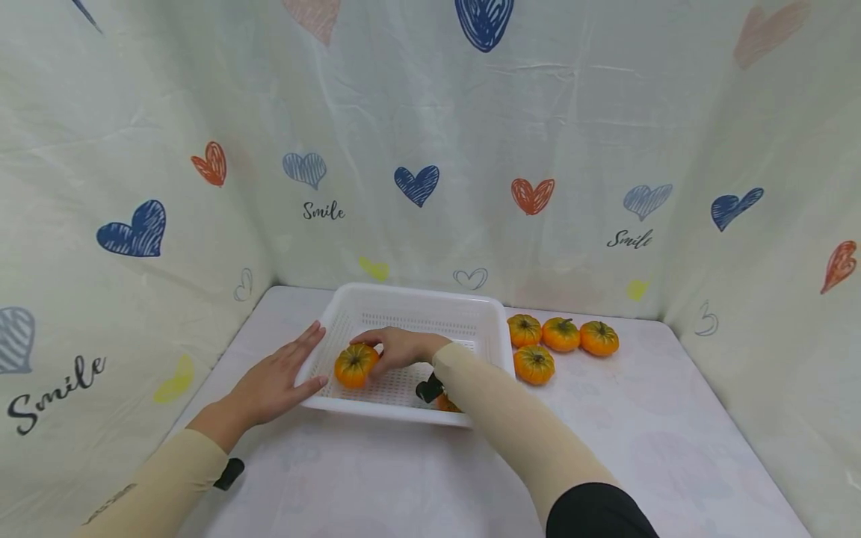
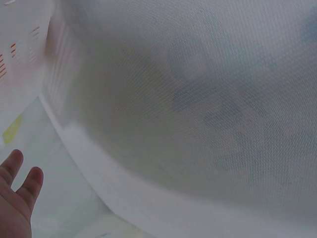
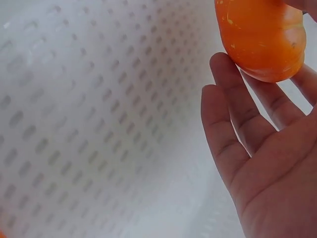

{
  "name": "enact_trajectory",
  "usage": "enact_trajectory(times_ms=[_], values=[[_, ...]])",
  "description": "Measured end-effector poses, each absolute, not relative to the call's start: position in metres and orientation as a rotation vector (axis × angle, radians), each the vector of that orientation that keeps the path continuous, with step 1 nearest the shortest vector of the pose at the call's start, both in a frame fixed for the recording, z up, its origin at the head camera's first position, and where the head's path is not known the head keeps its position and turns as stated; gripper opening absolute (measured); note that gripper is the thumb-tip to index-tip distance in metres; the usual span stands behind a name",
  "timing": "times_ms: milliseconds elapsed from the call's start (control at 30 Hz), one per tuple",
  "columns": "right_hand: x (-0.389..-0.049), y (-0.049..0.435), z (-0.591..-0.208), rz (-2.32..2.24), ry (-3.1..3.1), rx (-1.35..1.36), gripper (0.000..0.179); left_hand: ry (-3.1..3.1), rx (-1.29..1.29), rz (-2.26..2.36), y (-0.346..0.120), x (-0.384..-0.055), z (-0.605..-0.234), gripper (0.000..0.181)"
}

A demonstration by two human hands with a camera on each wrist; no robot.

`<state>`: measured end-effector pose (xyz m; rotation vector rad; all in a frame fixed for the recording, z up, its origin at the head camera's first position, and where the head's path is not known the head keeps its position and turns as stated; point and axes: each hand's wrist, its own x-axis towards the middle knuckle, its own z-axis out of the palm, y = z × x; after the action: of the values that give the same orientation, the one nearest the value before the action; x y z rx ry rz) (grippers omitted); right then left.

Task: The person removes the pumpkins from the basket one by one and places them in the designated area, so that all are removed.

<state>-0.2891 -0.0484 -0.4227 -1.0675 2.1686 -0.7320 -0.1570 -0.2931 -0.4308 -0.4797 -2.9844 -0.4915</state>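
Orange pumpkin (image 1: 355,365) sits pinched in our right hand (image 1: 403,348); left of that grip, our left hand (image 1: 274,382) lies straight-fingered at the white basket (image 1: 390,413)

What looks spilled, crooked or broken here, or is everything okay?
Nothing stands out. Four small, ribbed orange pumpkins sit together beside the white, perforated plastic basket, and the right hand holds another pumpkin. No spills or breaks show. An orange thing in the basket is mostly hidden by the beige sleeve, so I can't judge it.
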Motion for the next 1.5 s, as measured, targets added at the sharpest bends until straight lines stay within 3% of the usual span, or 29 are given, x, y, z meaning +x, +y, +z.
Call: enact_trajectory(times_ms=[800,1500], values=[[-0.306,0.018,-0.362,-0.994,2.272,-0.943,0.076,-2.953,-0.513,-0.485,-0.294,-0.158,-0.431,0.081],[-0.293,0.16,-0.342,-1.232,2.398,-0.794,0.081,-2.948,-0.522,-0.452,-0.293,-0.158,-0.432,0.082]])
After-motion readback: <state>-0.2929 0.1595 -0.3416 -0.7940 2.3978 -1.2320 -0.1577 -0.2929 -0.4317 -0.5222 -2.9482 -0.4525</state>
